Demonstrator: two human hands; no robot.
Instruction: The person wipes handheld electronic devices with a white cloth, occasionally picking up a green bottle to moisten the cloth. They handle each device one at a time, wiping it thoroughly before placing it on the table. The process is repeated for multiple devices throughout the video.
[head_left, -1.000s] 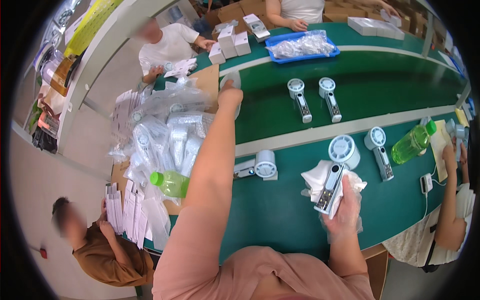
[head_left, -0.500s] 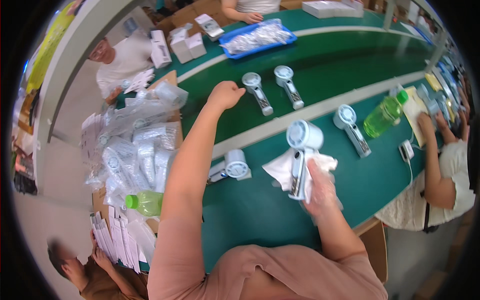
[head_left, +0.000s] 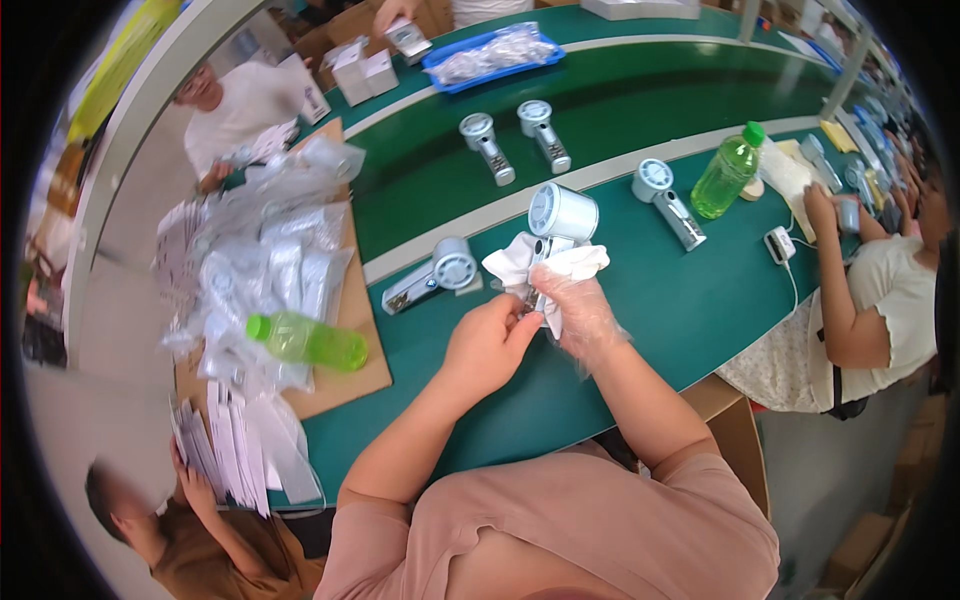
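Left hand [head_left: 487, 345] back from the belt [head_left: 640, 100], pinching the fan [head_left: 565, 215] low down; right hand [head_left: 582, 312] gripping it with white cloth [head_left: 580, 263]

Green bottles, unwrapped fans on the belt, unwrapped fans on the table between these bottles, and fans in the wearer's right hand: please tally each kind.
Green bottles: 2
Fans on the belt: 2
Fans on the table between the bottles: 2
Fan in the wearer's right hand: 1
Total: 7

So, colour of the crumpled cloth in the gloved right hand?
White crumpled cloth; best in head view.
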